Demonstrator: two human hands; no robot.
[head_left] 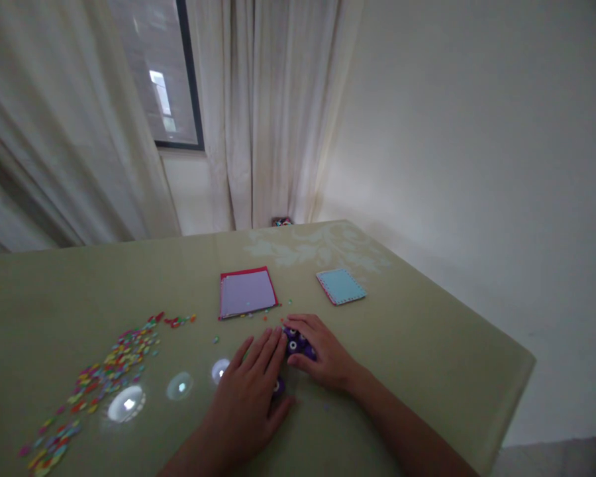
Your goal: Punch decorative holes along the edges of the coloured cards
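Note:
A dark purple object with white ring-like spots lies on the table between my two hands; its exact kind cannot be made out. My right hand is curled around its right side, thumb in front and fingers behind. My left hand is cupped over its left part, with long fingers pressed together and thumb lower down. Between that thumb and index finger another purple bit with a white ring shows. Whether the two purple parts are joined is hidden by my left hand.
Ahead lie a lilac square sheet on red backing and a smaller light-blue square with a dotted border. Many small colourful pieces spread across the left, with a few strays near the lilac square. A wall borders the table's right side.

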